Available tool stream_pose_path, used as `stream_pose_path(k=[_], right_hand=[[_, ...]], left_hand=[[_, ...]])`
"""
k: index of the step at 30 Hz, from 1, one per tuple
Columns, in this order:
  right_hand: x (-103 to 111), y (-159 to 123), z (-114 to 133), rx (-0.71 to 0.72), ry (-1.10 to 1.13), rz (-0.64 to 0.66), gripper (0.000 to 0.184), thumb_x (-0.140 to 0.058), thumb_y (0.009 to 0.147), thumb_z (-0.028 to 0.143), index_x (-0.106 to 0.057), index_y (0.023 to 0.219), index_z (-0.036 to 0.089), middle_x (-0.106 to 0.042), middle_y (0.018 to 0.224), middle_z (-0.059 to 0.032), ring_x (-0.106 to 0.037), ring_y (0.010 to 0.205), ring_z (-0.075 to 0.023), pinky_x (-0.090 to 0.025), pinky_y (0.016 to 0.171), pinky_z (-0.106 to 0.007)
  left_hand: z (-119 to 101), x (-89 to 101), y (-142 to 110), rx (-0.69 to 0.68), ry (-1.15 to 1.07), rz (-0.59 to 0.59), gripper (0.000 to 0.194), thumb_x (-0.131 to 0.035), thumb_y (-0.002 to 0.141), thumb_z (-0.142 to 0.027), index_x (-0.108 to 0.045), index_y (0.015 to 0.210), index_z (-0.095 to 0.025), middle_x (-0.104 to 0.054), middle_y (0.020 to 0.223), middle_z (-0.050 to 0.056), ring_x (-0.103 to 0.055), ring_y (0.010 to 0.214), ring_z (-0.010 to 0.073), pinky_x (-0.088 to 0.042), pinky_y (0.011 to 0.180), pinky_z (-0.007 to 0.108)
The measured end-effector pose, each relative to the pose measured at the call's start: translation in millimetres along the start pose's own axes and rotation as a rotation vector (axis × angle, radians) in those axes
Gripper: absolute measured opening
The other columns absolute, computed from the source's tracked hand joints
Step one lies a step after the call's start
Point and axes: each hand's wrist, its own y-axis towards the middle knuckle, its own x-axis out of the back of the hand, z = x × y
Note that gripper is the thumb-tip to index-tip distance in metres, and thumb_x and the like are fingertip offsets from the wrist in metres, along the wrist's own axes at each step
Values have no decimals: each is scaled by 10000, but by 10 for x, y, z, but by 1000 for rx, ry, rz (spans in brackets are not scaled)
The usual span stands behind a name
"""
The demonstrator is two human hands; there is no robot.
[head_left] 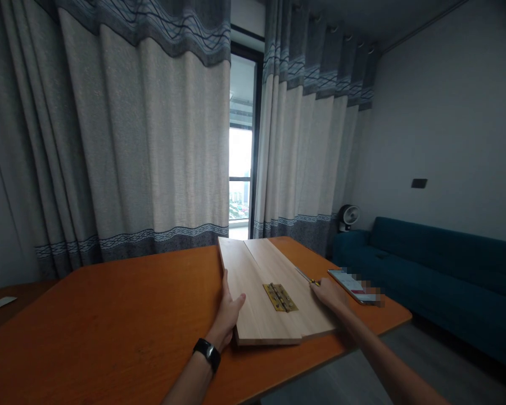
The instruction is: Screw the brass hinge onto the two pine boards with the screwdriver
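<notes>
Two pale wooden boards lie side by side: a left board (249,323) and a right board (306,315). A brass-coloured hinge (280,297) lies flat across the seam between them, with screw holes in its leaves. My left hand (229,315) grips the left board by its left edge, thumb on top, the other fingers along the side and partly hidden. In my right hand (329,293) is a screwdriver (314,282) with a yellow and black handle, its thin shaft pointing away to the upper left over the right board. My right fingers are closed round its handle.
Under the boards is an orange table (152,320). A tablet or phone (349,286) lies to the right of my right hand. Beyond the table stand a blue sofa (425,264), a small fan (349,215) and long curtains (185,152).
</notes>
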Motion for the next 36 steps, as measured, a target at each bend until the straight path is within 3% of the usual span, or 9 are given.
stream_pose_path(k=[2,5,12,19,23,26,31,34,36], right_hand=[[-16,-99,5,48,38,-2,371,-500,977,403,-694,1128,125,-722,1099,-159,-682,1040,-291,-495,845,-396],[-76,-286,55,132,97,-6,376,-475,957,369,-714,1124,130,-742,1093,-166,-691,1036,-320,-464,774,-360],[-293,-758,549,387,256,80,388,-497,882,344,-754,1069,122,-756,1104,-144,-697,1024,-282,-456,781,-304],[-532,-1190,1259,648,372,222,476,-470,867,424,-747,1106,120,-747,1134,-148,-687,1053,-302,-464,843,-322],[-575,-1382,1549,786,396,315,445,-470,854,464,-770,953,150,-774,1001,-135,-707,914,-306,-473,763,-337],[-564,-1372,1682,832,391,352,397,-510,814,449,-772,894,162,-777,940,-131,-707,879,-305,-477,748,-344],[-461,-1189,1802,804,498,347,477,-570,757,387,-724,1129,130,-752,1085,-140,-701,956,-285,-501,849,-367],[-317,-1144,1880,815,630,335,412,-687,698,400,-747,1018,148,-758,1029,-137,-698,918,-281,-511,835,-372],[-222,-1155,1962,784,752,344,381,-749,676,444,-746,923,153,-760,913,-126,-682,802,-252,-514,728,-350]], left_hand=[[-86,68,-27,37,-450,-69,1017,-497,820,-42,132,1582,-284,-260,1647,88,-489,1379,215,-462,1068,308],[-222,293,-67,96,-696,-154,1123,-523,662,52,-21,1597,-314,-251,1652,71,-456,1402,247,-462,1061,315],[-343,1175,-344,188,-711,-283,1106,-540,584,76,-217,1578,-284,-354,1604,119,-478,1390,259,-496,986,277],[-139,2044,-1048,247,-680,-455,1094,-643,591,15,-259,1565,-302,-432,1558,134,-572,1297,263,-517,917,271],[-1,2429,-1437,227,-637,-470,1094,-680,602,-25,-245,1563,-314,-464,1537,126,-590,1269,270,-501,976,327],[98,2584,-1620,216,-619,-422,1113,-717,597,-54,-229,1566,-304,-477,1523,141,-592,1261,295,-477,1024,390],[289,2625,-1722,155,-612,-325,1144,-764,604,-110,-182,1574,-277,-501,1495,156,-561,1295,316,-417,1098,446],[423,2574,-1732,183,-560,-331,1101,-738,619,-142,-193,1570,-247,-451,1531,162,-509,1346,326,-368,1139,475],[504,2519,-1731,196,-501,-347,1050,-709,631,-154,-225,1560,-223,-416,1555,159,-450,1396,322,-309,1179,474]])
